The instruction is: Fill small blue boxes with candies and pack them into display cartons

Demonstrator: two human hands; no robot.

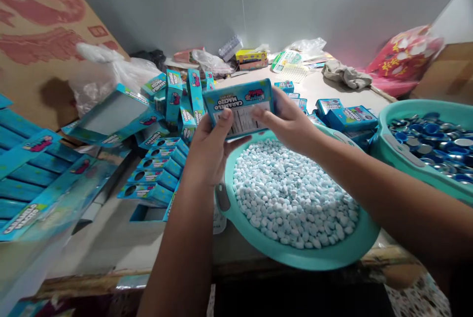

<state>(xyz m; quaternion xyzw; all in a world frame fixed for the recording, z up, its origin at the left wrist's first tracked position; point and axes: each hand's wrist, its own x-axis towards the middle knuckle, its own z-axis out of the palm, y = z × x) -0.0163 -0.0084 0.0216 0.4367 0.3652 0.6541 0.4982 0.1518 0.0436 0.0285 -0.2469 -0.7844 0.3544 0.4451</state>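
Note:
Between both hands I hold a blue printed candy box (238,105), its lettered side facing me, above a wide turquoise basin (295,258). My left hand (210,147) grips the box's left end, thumb on its front. My right hand (290,120) closes on the right end, thumb across the white printed panel. Pale blue and white candies (291,189) fill the basin below. Left of my left forearm, small blue boxes with round holes (155,172) stand in a row in an open blue tray (148,212).
A second turquoise basin (417,172) at right holds blue and silver caps (443,144). Larger blue display boxes (33,169) are stacked at left near a brown carton (40,26). More small boxes (351,116), a grey cloth (345,75) and a red bag (404,58) lie farther back.

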